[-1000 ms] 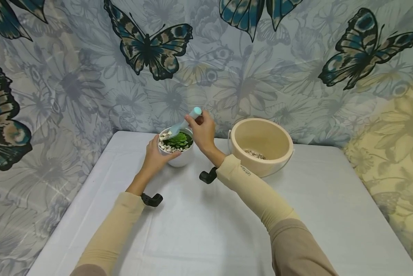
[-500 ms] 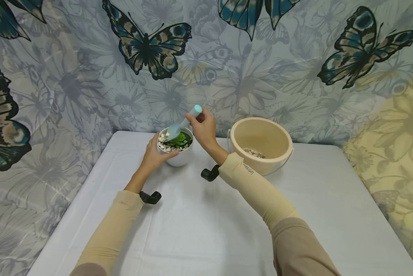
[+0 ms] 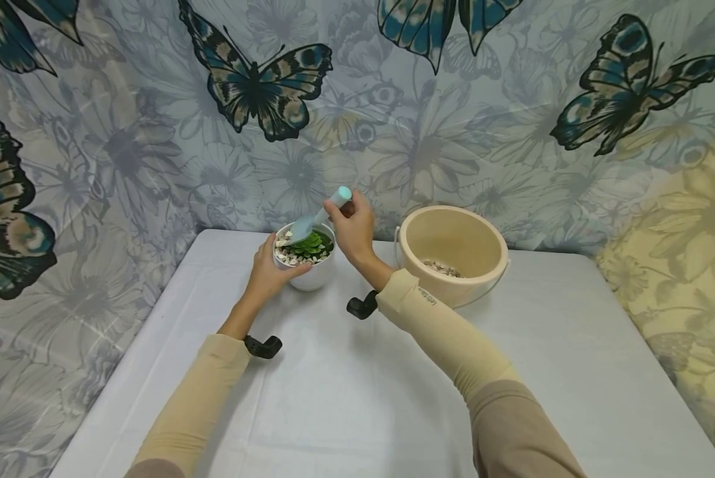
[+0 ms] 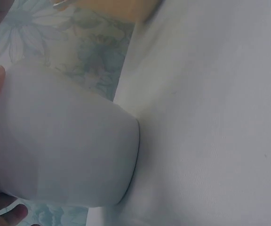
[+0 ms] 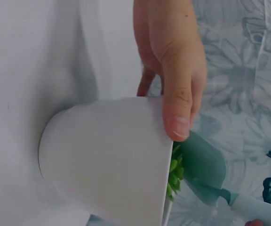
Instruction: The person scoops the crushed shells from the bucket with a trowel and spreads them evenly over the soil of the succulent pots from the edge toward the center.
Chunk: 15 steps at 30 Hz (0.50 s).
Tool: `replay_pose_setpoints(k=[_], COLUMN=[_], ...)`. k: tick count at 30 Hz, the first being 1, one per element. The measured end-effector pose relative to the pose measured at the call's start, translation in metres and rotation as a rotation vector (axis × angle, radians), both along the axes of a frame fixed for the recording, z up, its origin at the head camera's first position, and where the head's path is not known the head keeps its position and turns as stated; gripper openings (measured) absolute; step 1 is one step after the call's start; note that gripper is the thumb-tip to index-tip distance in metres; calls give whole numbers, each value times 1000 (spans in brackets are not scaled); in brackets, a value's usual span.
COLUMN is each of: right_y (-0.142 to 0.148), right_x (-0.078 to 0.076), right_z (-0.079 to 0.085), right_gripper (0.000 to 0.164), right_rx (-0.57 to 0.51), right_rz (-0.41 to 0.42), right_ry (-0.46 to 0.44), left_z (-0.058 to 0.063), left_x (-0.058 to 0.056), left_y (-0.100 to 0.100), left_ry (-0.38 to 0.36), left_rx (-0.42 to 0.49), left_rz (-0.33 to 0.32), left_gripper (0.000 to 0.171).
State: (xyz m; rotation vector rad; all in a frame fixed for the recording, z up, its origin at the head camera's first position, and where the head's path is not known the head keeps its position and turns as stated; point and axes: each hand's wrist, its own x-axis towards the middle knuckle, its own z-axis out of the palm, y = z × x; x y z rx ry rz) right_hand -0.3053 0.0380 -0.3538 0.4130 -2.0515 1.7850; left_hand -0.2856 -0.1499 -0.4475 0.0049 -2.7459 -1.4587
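In the head view, a white flower pot [image 3: 312, 280] stands at the back of the table, holding a green succulent [image 3: 309, 246] ringed by pale pebbles [image 3: 285, 255]. My left hand [image 3: 267, 271] grips the pot from its left side, thumb at the near rim, as the right wrist view also shows. A small light-blue trowel [image 3: 301, 228] slants down into the pot, its blade beside the leaves at the back left. My right hand [image 3: 356, 229] holds the trowel's handle by the fingers, just right of the pot. The left wrist view is filled mostly by the pot's smooth side [image 4: 65, 141].
Right of the pot, close by my right forearm, stands a beige bucket [image 3: 453, 291] with a thin handle and some pebbles [image 3: 442, 267] at its bottom. A white cloth covers the table [image 3: 333, 398]. Behind it hangs a butterfly-printed fabric [image 3: 345, 133].
The trowel has shifted slightly to the right over the pot, its blade still among the pebbles. My left hand and the pot stay in place.
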Motion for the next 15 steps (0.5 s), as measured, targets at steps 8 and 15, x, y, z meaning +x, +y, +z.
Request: replay_pose_setpoints(k=[8,15], right_y=[-4,-3], right_x=[-7,-8], right_z=[-8,-4], right_gripper=[31,32], right_rx=[35,71], right_rz=[45,40], right_ry=[20,36], left_z=[-3,-5], left_x=[-2,-3], left_y=[-4,-3], left_ry=[-3,-18], left_rx=[8,29], left_rz=[-20,-6], left_gripper=[117,117])
